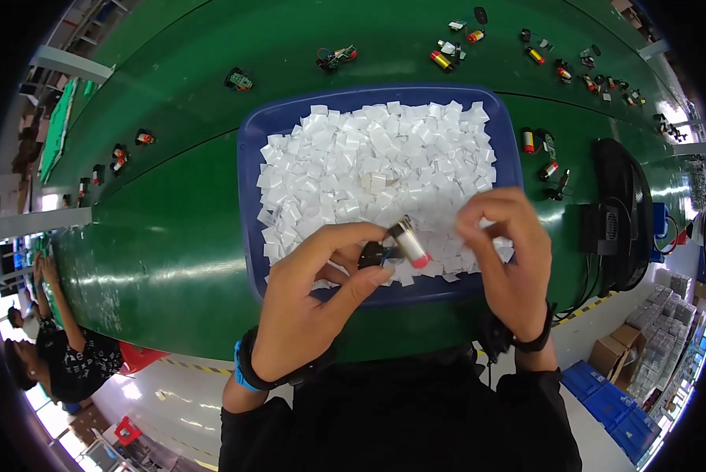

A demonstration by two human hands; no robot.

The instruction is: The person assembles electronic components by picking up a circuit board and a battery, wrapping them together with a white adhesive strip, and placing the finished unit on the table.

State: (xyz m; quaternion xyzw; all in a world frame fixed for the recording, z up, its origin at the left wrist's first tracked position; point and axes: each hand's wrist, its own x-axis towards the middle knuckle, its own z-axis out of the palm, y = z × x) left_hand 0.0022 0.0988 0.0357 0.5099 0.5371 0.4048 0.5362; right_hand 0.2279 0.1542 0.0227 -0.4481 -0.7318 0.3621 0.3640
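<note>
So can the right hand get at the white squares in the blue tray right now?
Probably yes: the right hand hovers directly over the white squares in the open blue tray, nothing covering them; its fingers look free.

green conveyor belt (172,236) (glossy) | pale floor (188,393) | blue crates (616,413) stacked right

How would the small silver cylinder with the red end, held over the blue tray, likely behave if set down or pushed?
The silver cylinder, pinched by the left hand, looks round and smooth, so it would probably roll on the green belt. It seems rigid and light, since fingertips alone carry it. Its shiny casing may be slippery.
</note>
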